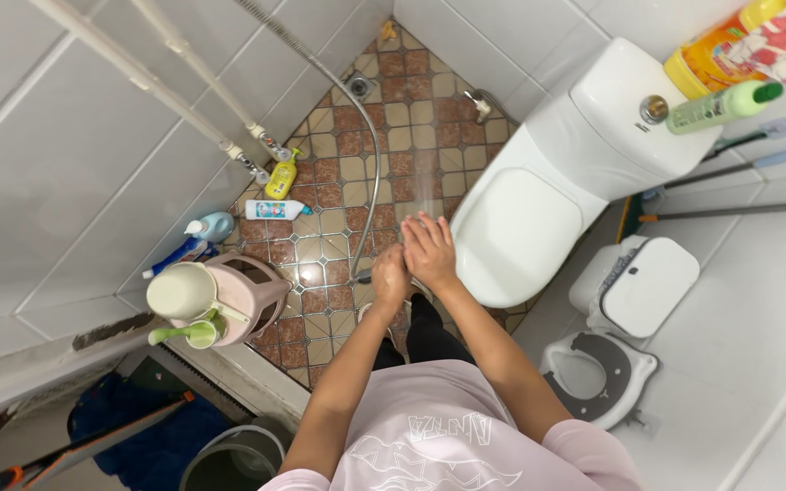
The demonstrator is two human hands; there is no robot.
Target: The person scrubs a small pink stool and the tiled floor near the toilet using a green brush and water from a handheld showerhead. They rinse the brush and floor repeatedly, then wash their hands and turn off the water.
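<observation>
My left hand (387, 278) is closed around a shower head whose metal hose (367, 195) runs up the floor toward the wall. A faint spray of water (426, 191) shoots away from it over the tiles. My right hand (430, 247) lies flat with fingers spread, touching the left hand and held in the spray. Both hands hover above the brown and beige tiled floor (338, 173), just left of the closed white toilet (516, 232).
A pink bucket (247, 300) with a cream scoop and green ladle stands at the left. Cleaner bottles (275, 209) lie along the wall. A white bin (648, 286) and a child's toilet seat (598, 373) sit at the right. Bottles (720, 105) stand by the cistern.
</observation>
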